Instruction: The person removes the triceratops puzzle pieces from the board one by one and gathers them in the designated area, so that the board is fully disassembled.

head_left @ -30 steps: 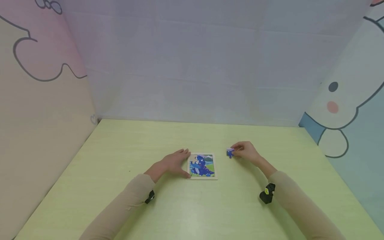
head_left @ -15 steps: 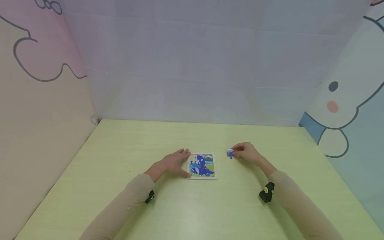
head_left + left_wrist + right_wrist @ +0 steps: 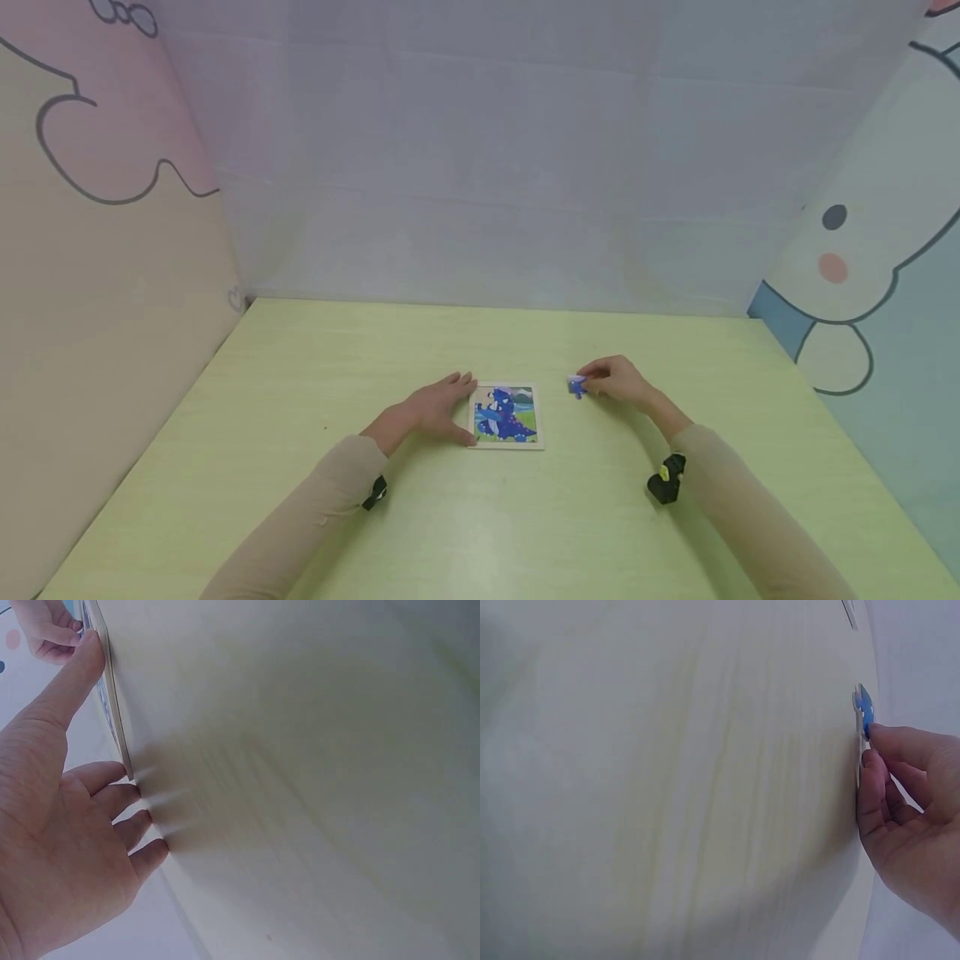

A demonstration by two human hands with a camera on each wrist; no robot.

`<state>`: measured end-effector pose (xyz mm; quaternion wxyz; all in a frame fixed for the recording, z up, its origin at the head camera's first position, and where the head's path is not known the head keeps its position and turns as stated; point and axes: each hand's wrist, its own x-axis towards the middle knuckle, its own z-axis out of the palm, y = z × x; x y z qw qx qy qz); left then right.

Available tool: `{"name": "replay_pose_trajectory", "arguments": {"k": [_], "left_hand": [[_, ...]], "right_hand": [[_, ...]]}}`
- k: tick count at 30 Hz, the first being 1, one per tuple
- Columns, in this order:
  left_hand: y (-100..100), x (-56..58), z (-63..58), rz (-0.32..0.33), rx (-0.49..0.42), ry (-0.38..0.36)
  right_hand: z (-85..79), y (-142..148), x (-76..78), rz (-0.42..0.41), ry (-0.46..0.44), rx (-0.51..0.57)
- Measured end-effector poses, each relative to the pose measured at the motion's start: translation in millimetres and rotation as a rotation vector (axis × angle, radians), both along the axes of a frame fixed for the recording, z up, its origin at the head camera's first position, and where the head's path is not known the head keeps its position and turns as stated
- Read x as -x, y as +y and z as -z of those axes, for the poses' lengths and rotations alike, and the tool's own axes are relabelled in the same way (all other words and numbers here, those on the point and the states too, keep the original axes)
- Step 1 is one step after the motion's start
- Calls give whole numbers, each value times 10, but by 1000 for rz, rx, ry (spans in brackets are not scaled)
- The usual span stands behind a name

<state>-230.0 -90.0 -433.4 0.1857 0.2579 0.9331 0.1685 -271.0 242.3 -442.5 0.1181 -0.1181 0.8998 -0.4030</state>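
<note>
A small framed jigsaw puzzle (image 3: 539,417) of a blue dinosaur lies flat on the table, with a bare beige patch at its upper left. Along its left side rests my left hand (image 3: 437,407), fingers spread, thumb by the near corner and fingertips by the far one. The left wrist view shows that thumb (image 3: 79,675) against the frame's edge (image 3: 114,712) and the other fingertips touching the table. To the right of the puzzle, my right hand (image 3: 618,381) pinches a blue and white puzzle piece (image 3: 575,386) between thumb and fingers, low at the tabletop. Its fingers partly cover the piece (image 3: 867,709).
The pale yellow-green table (image 3: 480,517) spreads around both hands. A plain light curtain (image 3: 480,167) stands behind it, with cartoon-printed panels (image 3: 847,250) at the sides. Black wrist cameras (image 3: 666,480) sit beneath the beige sleeves (image 3: 750,508).
The right hand and the puzzle piece have shifted very slightly toward me, and the piece has tilted a little. The left hand and the framed puzzle stay put.
</note>
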Motion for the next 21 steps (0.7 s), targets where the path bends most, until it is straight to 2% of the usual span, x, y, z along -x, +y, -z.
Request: {"name": "replay_pose_trajectory", "arguments": {"k": [12, 21], "left_hand": [[-7, 6, 3, -3, 3, -10], [-19, 24, 23, 0, 1, -9]], "right_hand": [[9, -11, -10, 12, 13, -35], [-45, -13, -47, 7, -3, 24]]}}
